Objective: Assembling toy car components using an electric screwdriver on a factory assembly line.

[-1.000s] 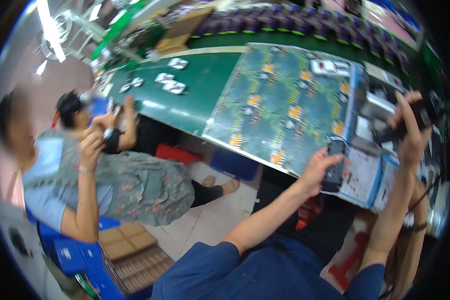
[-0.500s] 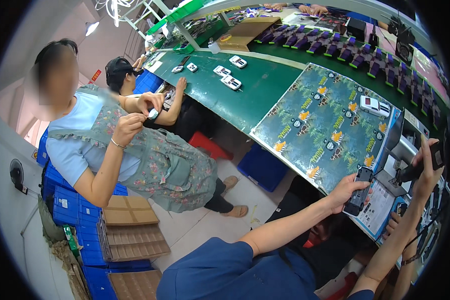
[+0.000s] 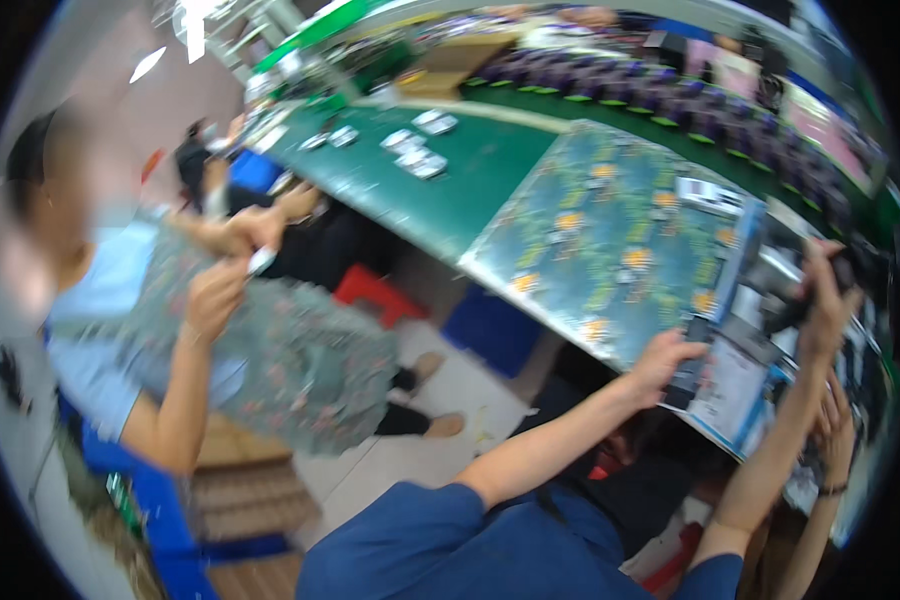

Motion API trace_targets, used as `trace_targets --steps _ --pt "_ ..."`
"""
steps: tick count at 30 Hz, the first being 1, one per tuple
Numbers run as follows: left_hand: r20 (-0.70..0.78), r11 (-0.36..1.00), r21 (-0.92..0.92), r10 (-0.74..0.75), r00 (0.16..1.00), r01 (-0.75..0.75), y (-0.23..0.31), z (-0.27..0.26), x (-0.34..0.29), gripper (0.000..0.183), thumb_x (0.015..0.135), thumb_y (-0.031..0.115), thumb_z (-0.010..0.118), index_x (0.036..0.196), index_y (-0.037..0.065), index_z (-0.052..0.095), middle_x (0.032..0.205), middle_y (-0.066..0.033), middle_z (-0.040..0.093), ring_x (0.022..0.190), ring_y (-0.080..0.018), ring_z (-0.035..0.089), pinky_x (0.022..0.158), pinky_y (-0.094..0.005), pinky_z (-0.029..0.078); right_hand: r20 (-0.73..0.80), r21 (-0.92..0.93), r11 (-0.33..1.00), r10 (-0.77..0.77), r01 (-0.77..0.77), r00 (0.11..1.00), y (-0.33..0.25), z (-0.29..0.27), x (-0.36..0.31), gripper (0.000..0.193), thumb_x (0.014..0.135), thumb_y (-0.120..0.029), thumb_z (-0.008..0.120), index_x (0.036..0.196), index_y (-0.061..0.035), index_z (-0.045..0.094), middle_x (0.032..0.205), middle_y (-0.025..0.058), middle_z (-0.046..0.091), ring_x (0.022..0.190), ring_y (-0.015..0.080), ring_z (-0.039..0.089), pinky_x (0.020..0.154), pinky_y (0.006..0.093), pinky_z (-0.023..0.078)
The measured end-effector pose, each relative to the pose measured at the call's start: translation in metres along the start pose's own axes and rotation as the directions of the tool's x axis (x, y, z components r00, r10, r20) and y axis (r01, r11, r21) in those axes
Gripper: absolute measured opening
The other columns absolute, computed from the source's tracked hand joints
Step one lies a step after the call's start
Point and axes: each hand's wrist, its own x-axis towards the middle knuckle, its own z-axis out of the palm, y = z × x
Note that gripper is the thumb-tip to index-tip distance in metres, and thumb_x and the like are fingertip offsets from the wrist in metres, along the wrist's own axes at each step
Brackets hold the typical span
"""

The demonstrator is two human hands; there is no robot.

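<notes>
My left hand (image 3: 658, 364) grips a dark toy car chassis (image 3: 686, 376) at the near edge of the bench, the thumb across its top. To its right, my right hand (image 3: 824, 305) is wrapped around a black tool (image 3: 792, 314) shaped like a power screwdriver; blur hides its tip. The tool is raised beside a grey metal fixture (image 3: 750, 338), apart from the chassis. Beyond both hands, a white toy car (image 3: 710, 196) rests on the patterned mat (image 3: 570, 240).
Several white toy cars (image 3: 420, 162) stand on the green bench (image 3: 370, 185). A conveyor (image 3: 620, 90) carries purple-and-black parts behind. A co-worker in an apron (image 3: 290, 360) stands at left, holding a small white piece. Another person's hand (image 3: 832, 420) is close to my right forearm. A blue bin (image 3: 490, 328) sits below.
The whole view has shifted and blurred, so the bench and my hands appear further left. My hands keep their holds on chassis and tool. The neighbour's hand at right shows more.
</notes>
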Motion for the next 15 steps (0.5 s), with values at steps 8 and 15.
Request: trace_targets --steps 8,15 --pt "0.028 0.997 0.026 -0.070 0.997 0.069 0.006 0.009 -0.009 0.022 0.096 0.013 0.061 0.114 0.001 0.057 0.101 -0.0137 0.069 0.082 -0.0206 0.070 0.075 -0.0356 0.061 0.027 0.015 0.999 0.046 -0.047 0.999 -0.045 0.011 -0.013 0.020 0.084 -0.016 0.077 0.078 -0.0042 0.063 0.060 -0.0009 0.058 0.046 0.0076 0.052 0.047 0.0221 0.039" --pt "0.044 0.998 -0.022 -0.059 0.997 0.060 0.003 0.014 -0.007 0.024 0.096 0.011 0.061 0.116 0.001 0.056 0.099 -0.0130 0.068 0.081 -0.0200 0.069 0.074 -0.0348 0.060 0.036 0.001 0.998 0.059 -0.059 0.998 -0.044 0.008 -0.010 0.020 0.084 -0.015 0.075 0.078 -0.0060 0.058 0.055 0.0004 0.054 0.043 0.0090 0.050 0.046 0.0237 0.039"
